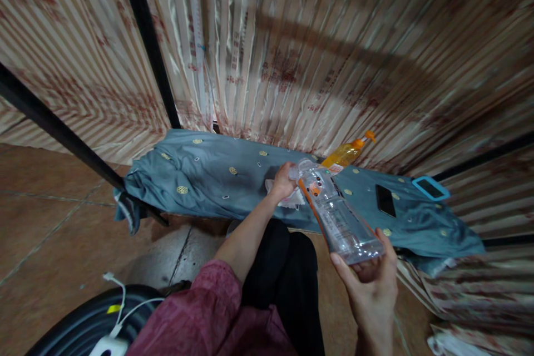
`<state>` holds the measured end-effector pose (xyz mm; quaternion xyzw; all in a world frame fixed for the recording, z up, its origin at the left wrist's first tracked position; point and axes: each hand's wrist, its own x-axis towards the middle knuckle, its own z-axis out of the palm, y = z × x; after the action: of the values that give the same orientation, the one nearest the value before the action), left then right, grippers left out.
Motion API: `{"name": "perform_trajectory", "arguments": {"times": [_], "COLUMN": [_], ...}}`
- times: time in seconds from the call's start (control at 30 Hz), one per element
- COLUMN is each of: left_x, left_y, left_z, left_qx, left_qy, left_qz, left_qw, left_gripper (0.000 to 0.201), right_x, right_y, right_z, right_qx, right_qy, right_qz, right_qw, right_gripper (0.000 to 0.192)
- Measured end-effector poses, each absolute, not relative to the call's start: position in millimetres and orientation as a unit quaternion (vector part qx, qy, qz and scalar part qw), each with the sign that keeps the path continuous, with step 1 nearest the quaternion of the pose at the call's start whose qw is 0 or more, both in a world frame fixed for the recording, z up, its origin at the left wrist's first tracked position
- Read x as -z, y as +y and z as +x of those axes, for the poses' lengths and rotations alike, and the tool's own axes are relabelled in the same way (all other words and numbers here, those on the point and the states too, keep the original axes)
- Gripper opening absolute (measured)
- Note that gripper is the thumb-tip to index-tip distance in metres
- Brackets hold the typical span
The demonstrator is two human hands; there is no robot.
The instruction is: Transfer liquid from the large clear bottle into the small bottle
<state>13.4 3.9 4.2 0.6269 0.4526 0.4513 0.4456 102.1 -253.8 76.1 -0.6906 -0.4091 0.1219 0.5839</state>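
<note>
Holding the narrow end of a clear bottle [334, 216], the left hand [285, 181] is curled nearly closed. A small white packet [295, 199] lies on the blue-green cloth [246, 178] under it. The bottle tilts in the air above the cloth; I can't tell if anything is inside. Behind it is a see-through yellow pump bottle [342, 157]. The right hand [373, 283] is partly open, gripping the wide end. Farther right, a black phone [384, 200] lies near a blue-rimmed thing [445, 192].
</note>
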Motion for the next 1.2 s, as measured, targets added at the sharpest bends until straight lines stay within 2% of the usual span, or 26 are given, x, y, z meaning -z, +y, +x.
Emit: {"name": "perform_trajectory", "arguments": {"times": [1.2], "left_x": [-5.9], "left_y": [2.6], "left_z": [12.7], "left_qx": [-0.449], "left_qy": [0.457], "left_qz": [0.631], "left_qw": [0.438], "left_gripper": [0.04], "right_x": [-78.0], "right_y": [-253.2], "right_z": [102.0], "right_qx": [-0.133], "right_qy": [-0.403], "right_qz": [-0.687], "right_qw": [0.59], "right_gripper": [0.114]}}
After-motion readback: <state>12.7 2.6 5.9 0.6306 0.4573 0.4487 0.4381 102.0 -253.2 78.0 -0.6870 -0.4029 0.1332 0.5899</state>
